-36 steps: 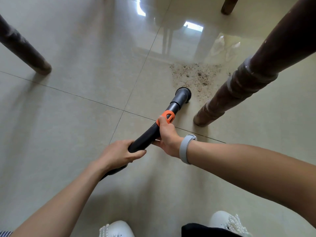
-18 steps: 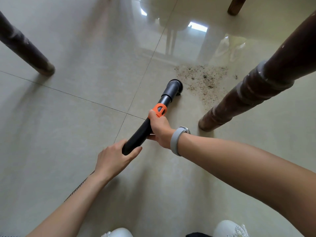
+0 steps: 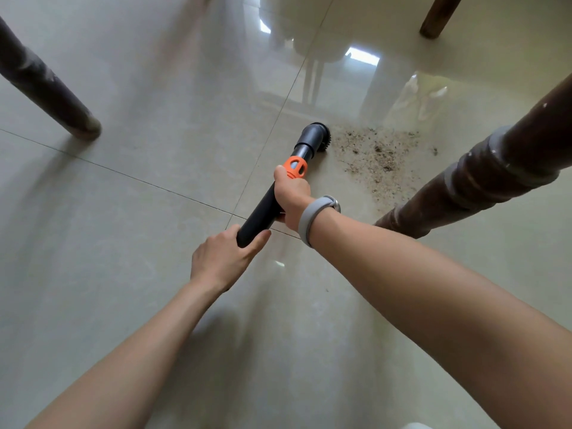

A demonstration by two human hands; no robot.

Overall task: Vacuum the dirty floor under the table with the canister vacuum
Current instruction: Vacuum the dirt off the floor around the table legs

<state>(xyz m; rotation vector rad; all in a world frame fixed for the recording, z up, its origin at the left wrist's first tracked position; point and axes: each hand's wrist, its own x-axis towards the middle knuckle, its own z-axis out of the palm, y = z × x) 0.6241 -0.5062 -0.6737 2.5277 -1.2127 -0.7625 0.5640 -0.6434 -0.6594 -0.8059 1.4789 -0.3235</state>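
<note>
Moved left off the dirt patch point(image 3: 376, 156), brush nozzle point(image 3: 315, 136) now at its left edge on the floor point(image 3: 139, 243), right hand point(image 3: 291, 196) grip clamped round vacuum tube point(image 3: 260, 215) below orange collar point(image 3: 295, 168), left hand point(image 3: 221, 258) grip wrapped round tube's lower end, table leg point(image 3: 483, 174) right of dirt.

Both hands grip the black vacuum wand point(image 3: 263, 209) at frame centre: left hand point(image 3: 221, 261) lower, right hand point(image 3: 291, 195) below the orange collar point(image 3: 295, 168). Brush nozzle point(image 3: 314, 136) touches the dirt patch point(image 3: 376, 156), centre right.
</note>
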